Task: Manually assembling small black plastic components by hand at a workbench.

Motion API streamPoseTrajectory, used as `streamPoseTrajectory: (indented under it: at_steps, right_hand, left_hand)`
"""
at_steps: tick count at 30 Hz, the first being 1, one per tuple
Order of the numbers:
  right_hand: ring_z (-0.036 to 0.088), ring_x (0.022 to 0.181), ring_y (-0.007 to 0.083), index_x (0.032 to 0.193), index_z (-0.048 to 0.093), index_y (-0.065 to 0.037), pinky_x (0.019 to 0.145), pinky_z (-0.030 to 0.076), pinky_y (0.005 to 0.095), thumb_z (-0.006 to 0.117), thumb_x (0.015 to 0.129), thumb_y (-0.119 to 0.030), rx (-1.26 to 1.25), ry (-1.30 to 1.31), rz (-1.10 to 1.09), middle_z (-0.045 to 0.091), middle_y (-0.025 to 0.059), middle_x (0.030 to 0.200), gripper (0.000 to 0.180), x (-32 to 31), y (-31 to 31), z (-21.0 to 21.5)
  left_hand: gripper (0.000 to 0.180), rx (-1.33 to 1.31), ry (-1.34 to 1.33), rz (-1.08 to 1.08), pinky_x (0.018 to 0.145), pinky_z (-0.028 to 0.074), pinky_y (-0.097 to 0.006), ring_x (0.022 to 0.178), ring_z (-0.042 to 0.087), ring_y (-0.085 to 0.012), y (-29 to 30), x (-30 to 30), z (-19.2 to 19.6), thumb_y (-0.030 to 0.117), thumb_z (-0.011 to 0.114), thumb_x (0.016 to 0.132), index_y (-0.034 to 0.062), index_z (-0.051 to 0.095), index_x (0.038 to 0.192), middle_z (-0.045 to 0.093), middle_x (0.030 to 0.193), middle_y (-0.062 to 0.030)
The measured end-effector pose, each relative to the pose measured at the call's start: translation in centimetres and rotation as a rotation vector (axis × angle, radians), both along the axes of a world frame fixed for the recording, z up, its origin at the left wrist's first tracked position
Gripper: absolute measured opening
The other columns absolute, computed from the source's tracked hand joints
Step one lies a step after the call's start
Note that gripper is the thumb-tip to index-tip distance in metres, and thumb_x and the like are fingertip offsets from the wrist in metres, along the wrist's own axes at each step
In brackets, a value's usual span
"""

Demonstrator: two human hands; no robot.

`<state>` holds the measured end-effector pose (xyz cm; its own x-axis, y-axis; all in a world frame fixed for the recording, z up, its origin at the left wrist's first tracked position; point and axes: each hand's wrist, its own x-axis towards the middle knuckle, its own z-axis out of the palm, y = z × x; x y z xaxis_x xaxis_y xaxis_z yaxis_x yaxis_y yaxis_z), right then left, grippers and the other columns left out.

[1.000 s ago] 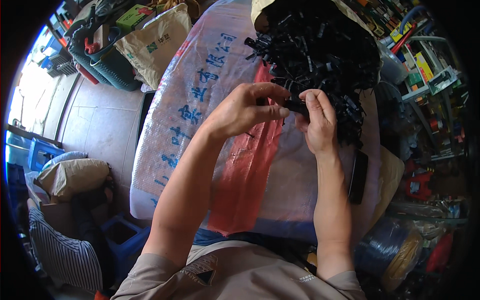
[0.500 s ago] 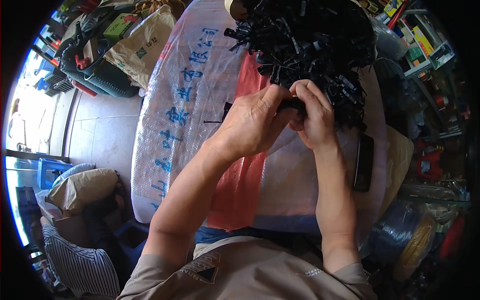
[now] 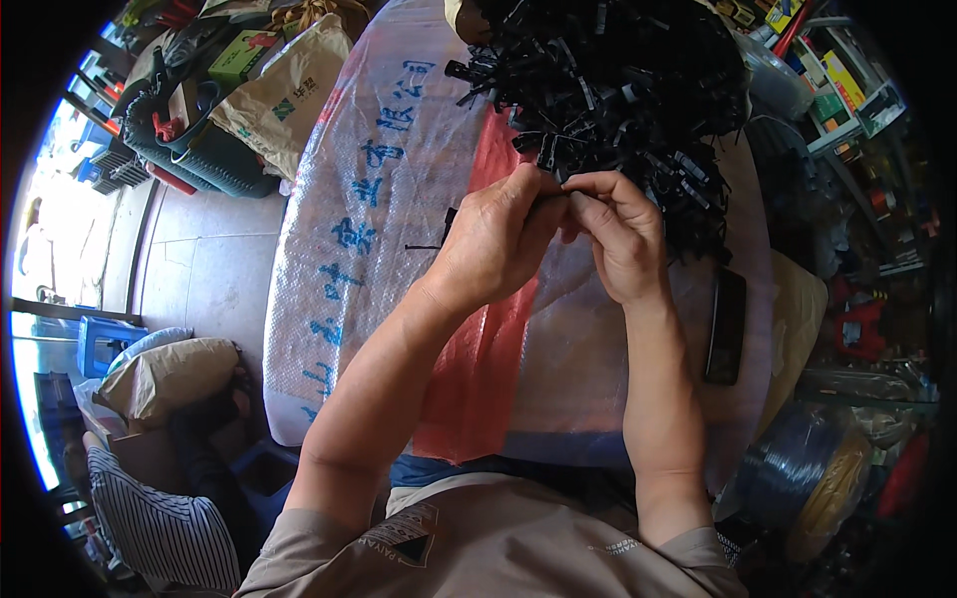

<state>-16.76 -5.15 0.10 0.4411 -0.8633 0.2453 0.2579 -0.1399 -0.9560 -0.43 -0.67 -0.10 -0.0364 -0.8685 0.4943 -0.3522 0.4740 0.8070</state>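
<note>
My left hand point(image 3: 498, 234) and my right hand point(image 3: 626, 237) meet over the middle of the covered work surface, fingers closed. Between their fingertips they pinch a small black piece point(image 3: 550, 197), mostly hidden by the fingers, so its exact kind does not show. Just beyond the hands lies a big heap of black plastic strip-like parts point(image 3: 608, 90). A thin black part point(image 3: 427, 247) rests on the sheet left of my left wrist, partly behind the hand. Under everything spreads a white woven plastic sheet point(image 3: 309, 329) with a red stripe point(image 3: 469, 399) and blue writing.
A dark flat phone-like slab point(image 3: 726, 324) lies right of my right forearm. Farther right are a wire spool point(image 3: 807, 468) and crowded shelves point(image 3: 857, 100). A paper sack point(image 3: 284, 105) and grey hose point(image 3: 214, 164) stand left. A person in a striped garment point(image 3: 159, 518) is at lower left.
My right hand's fingers have shifted slightly left, and its thumb now lies against the fingertips of my left hand. The black piece shows less between them.
</note>
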Motion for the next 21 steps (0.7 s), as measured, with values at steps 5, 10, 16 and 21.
streamPoseTrajectory:
  at_steps: [5, 10, 16, 21]
  right_hand:
    - [0.059, 0.071, 0.0091, 0.101, 0.064, 0.001, 0.067, 0.048, 0.0234, 0.057, 0.092, -0.006, 0.054, -0.029, 0.038, 0.064, 0.0045, 0.08, 0.013, -0.1, 0.1, 0.1]
    - [0.055, 0.069, 0.0095, 0.099, 0.062, 0.001, 0.064, 0.046, 0.0237, 0.054, 0.091, -0.003, 0.04, -0.06, 0.054, 0.063, 0.0041, 0.079, 0.013, -0.1, 0.0, -0.2]
    - [0.052, 0.067, 0.0092, 0.098, 0.062, 0.001, 0.061, 0.043, 0.0238, 0.052, 0.09, 0.0, 0.056, -0.141, 0.084, 0.061, 0.0036, 0.084, 0.013, -0.3, 0.0, -0.4]
    - [0.052, 0.067, 0.0071, 0.103, 0.062, 0.0, 0.06, 0.043, 0.0226, 0.057, 0.091, -0.004, 0.054, -0.095, 0.129, 0.062, 0.0022, 0.083, 0.014, -0.1, 0.0, 0.3]
  left_hand:
    - [0.008, -0.008, -0.025, 0.045, 0.063, 0.052, -0.032, 0.073, 0.068, -0.0229, 0.2, -0.3, 0.3, 0.006, 0.057, 0.091, -0.001, 0.054, 0.093, 0.065, 0.077, -0.0142]
    - [0.007, -0.056, -0.032, 0.061, 0.06, 0.051, -0.033, 0.069, 0.067, -0.0256, 0.2, -0.6, 0.2, 0.005, 0.059, 0.089, -0.0003, 0.054, 0.091, 0.064, 0.075, -0.0142]
    - [0.008, -0.251, -0.129, 0.107, 0.056, 0.049, -0.036, 0.064, 0.064, -0.0325, 0.3, -1.1, 0.0, 0.002, 0.06, 0.086, 0.001, 0.054, 0.09, 0.061, 0.072, -0.0161]
    - [0.014, 0.074, 0.32, 0.059, 0.055, 0.046, -0.034, 0.062, 0.058, -0.0173, 0.2, -1.0, -0.6, 0.012, 0.059, 0.092, 0.0, 0.053, 0.089, 0.062, 0.075, -0.0097]
